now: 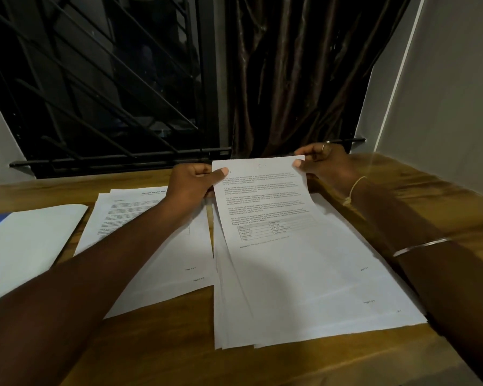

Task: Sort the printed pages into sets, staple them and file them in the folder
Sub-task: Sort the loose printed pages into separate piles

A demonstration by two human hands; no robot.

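Both hands pinch the top sheet by its far corners. The left hand has its thumb on the printed face and its fingers curled beneath, and the right hand does the same at the other corner. The far edge lifts while the near part lies on the paper below, probably so the heading can be read before the page goes to a set.

The wooden table carries everything. Bare wood shows along its near edge and in the right corner against the wall. The window grille and a dark curtain close off the far side just behind the hands, so a lifted page has room only toward the person or sideways.

The right stack is the thickest and lies fanned, with its near edges stepped, so it looks unsorted. The left pile, partly under the left forearm, is thinner and just beside it, with a narrow strip of wood between them; it seems to be a started set. What looks like the folder lies farther left, white with a blue edge and apart from the paper. No stapler is in view.
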